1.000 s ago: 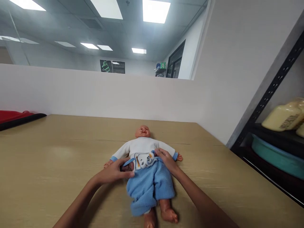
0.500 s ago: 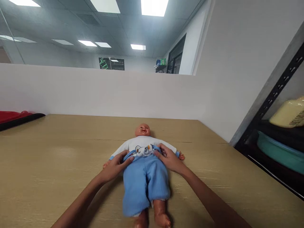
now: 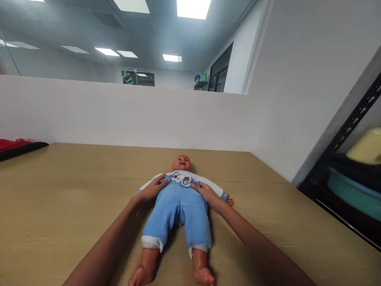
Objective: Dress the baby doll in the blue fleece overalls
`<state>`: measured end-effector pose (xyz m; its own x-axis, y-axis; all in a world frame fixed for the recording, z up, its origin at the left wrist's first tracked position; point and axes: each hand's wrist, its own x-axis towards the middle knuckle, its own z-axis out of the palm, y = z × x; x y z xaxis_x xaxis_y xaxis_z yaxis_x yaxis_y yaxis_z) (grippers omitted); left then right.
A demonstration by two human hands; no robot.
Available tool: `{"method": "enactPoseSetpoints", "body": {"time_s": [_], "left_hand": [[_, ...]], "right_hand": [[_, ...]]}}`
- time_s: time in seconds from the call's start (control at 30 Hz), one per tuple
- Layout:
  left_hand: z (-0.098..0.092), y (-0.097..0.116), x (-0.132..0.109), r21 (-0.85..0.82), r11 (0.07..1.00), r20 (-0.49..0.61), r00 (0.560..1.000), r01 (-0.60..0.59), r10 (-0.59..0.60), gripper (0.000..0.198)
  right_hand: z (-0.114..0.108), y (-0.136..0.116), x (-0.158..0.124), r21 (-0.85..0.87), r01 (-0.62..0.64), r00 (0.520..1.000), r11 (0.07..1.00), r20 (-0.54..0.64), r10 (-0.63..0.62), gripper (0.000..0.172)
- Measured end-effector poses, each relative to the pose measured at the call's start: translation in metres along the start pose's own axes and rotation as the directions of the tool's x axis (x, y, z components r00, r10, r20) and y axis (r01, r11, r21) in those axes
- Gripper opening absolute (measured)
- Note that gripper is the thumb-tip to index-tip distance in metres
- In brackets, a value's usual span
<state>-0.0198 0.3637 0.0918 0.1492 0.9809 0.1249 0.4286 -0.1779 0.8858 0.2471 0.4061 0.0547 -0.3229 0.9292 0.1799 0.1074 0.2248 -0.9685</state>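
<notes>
A baby doll (image 3: 181, 162) lies on its back on the wooden table, head away from me and bare feet toward me. It has on a white long-sleeved top (image 3: 208, 182) with blue cuffs. Light blue overalls (image 3: 181, 198) with white turned leg ends cover its legs and belly, and a cartoon animal patch sits on the bib. My left hand (image 3: 154, 188) pinches the upper edge of the overalls on the left side. Over on the right side, my right hand (image 3: 207, 194) grips the same edge near the bib. The fingertips partly hide the cloth.
The wooden table (image 3: 74, 206) runs back to a low white wall (image 3: 149, 119). At the far left lies a red cloth thing (image 3: 13, 143) with a black edge. To the right, a black metal shelf (image 3: 336, 159) holds a teal basin (image 3: 354, 192) and a yellowish container (image 3: 366, 147).
Both hands have moved up the doll's body, drawing the overalls higher toward its chest. The leg ends have ridden up, and the doll's legs now lie farther apart.
</notes>
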Motion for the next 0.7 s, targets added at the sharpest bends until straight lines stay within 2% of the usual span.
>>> {"method": "enactPoseSetpoints", "body": {"time_s": [0.07, 0.2, 0.3, 0.4, 0.47, 0.53, 0.63, 0.7], "left_hand": [[-0.006, -0.006, -0.002, -0.017, 1.0, 0.031, 0.999, 0.008, -0.007, 0.062], [-0.018, -0.02, -0.022, -0.07, 0.998, 0.134, 0.991, -0.001, 0.01, 0.053], [-0.026, -0.028, -0.036, -0.152, 0.988, 0.254, 0.965, -0.03, 0.069, 0.058], [-0.031, -0.033, -0.043, -0.25, 0.968, 0.356, 0.929, -0.013, 0.105, 0.063], [-0.027, -0.034, -0.045, -0.283, 0.957, 0.345, 0.938, 0.069, 0.034, 0.055], [-0.016, -0.033, -0.047, -0.369, 0.913, 0.256, 0.963, 0.176, -0.083, 0.043], [0.011, -0.026, -0.05, -0.643, 0.726, 0.111, 0.967, 0.245, -0.229, 0.028], [0.029, -0.02, -0.052, -0.783, 0.571, 0.092, 0.954, 0.247, -0.285, 0.016]], "right_hand": [[-0.012, 0.0, -0.008, -0.019, -0.012, 0.999, 1.0, 0.043, 0.013, 0.045], [-0.042, -0.004, -0.039, -0.083, -0.002, 0.989, 0.997, 0.149, 0.014, 0.029], [-0.053, -0.007, -0.063, -0.178, 0.09, 0.97, 0.98, 0.238, -0.046, 0.035], [-0.049, 0.001, -0.077, -0.228, 0.167, 0.96, 0.959, 0.258, -0.106, 0.038], [-0.041, 0.014, -0.081, -0.176, 0.09, 0.986, 0.98, 0.158, -0.062, 0.05], [-0.035, 0.031, -0.081, -0.092, -0.048, 0.999, 0.995, -0.009, 0.047, 0.065], [-0.03, 0.053, -0.078, 0.049, -0.222, 0.948, 0.974, -0.225, 0.227, 0.078], [-0.028, 0.059, -0.076, 0.123, -0.259, 0.92, 0.958, -0.27, 0.283, 0.08]]}}
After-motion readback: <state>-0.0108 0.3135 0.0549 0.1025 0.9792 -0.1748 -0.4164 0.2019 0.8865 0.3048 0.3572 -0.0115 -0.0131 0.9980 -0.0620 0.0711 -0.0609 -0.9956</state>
